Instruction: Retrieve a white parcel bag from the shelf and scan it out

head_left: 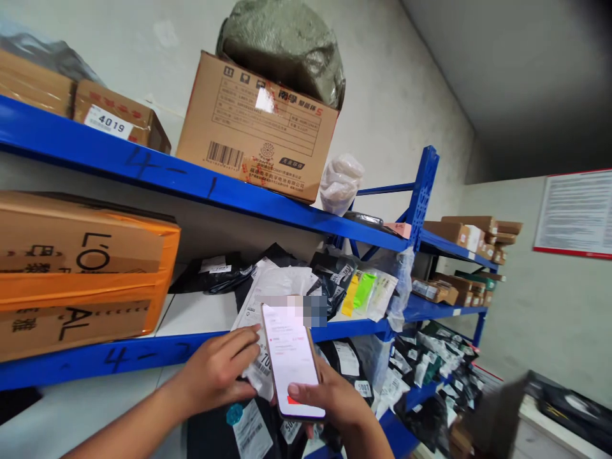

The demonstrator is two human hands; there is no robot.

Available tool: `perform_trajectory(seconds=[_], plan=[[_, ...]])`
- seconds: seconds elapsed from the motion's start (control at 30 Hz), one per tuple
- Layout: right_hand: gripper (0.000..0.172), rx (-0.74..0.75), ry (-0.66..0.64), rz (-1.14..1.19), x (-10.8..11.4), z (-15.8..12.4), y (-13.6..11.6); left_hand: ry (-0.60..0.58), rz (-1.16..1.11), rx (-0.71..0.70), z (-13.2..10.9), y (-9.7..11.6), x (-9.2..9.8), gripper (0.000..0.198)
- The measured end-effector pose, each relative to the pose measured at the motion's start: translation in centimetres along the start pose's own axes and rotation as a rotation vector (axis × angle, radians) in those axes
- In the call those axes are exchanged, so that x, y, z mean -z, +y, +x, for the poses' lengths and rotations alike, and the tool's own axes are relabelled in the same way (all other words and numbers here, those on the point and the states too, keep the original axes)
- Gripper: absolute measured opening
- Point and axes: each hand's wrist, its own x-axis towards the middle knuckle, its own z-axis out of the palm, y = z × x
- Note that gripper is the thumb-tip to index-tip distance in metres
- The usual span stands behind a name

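My right hand (329, 392) holds a phone (291, 363) upright, its lit screen facing me and the thumb over the lower part. Left of the phone, my left hand (224, 366) has its fingers curled at the edge of a white parcel bag (280, 284). This bag lies over the front of the middle shelf, and its label is partly hidden behind the phone. Black parcel bags (332, 274) lie behind it. Below my hands is another black parcel bag (210, 430) with a white label and a blue-green sticker.
Blue shelving (306, 223) crosses the view. A large carton (258, 127) with a grey-green sack (287, 51) stands on top. An orange-taped box (86, 274) fills the middle shelf's left. Further racks with small boxes (444, 290) and heaped parcels (440, 357) stand right.
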Motion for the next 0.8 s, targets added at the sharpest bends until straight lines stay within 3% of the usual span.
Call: perform_trajectory(seconds=[0.07,0.1,0.13,0.17,0.2,0.27,0.33,0.43,0.6,0.73,0.8], plan=[[0.065,0.022,0.042,-0.012,0.0,0.3,0.7,-0.147,-0.141,0.113,1.7,-2.2,0.8,0.025],[0.065,0.036,0.088,0.014,-0.1,0.2,1.4,-0.176,-0.132,0.272,2.9,-3.5,1.0,0.028],[0.065,0.050,0.138,0.049,-0.1,0.1,2.0,-0.194,-0.001,0.509,4.2,-5.0,1.1,0.035],[0.063,0.058,0.180,0.088,-0.2,0.0,2.7,-0.284,0.193,0.711,5.4,-6.6,0.9,0.045],[0.063,0.069,0.215,0.126,-0.2,-0.3,3.4,-0.470,0.372,0.869,6.5,-8.1,0.6,0.062],[0.063,0.117,0.269,0.204,-0.2,-0.9,4.6,-0.634,0.419,1.000,7.8,-10.9,-0.4,0.084],[0.065,0.173,0.309,0.283,0.1,-1.5,5.6,-0.743,0.388,1.009,8.0,-12.7,-1.2,0.072],[0.067,0.204,0.317,0.377,0.8,-2.1,7.0,-0.799,0.375,0.957,7.8,-13.3,-1.3,0.044],[0.073,0.260,0.243,0.534,1.7,-2.5,8.2,-0.721,0.477,0.943,9.0,-10.7,0.2,0.052],[0.073,0.224,0.229,0.576,2.5,-3.4,8.8,-0.699,0.313,0.906,8.0,-8.3,1.3,0.068],[0.073,0.203,0.297,0.602,3.1,-4.0,9.6,-0.518,0.278,0.951,6.1,-6.7,1.7,0.075]])
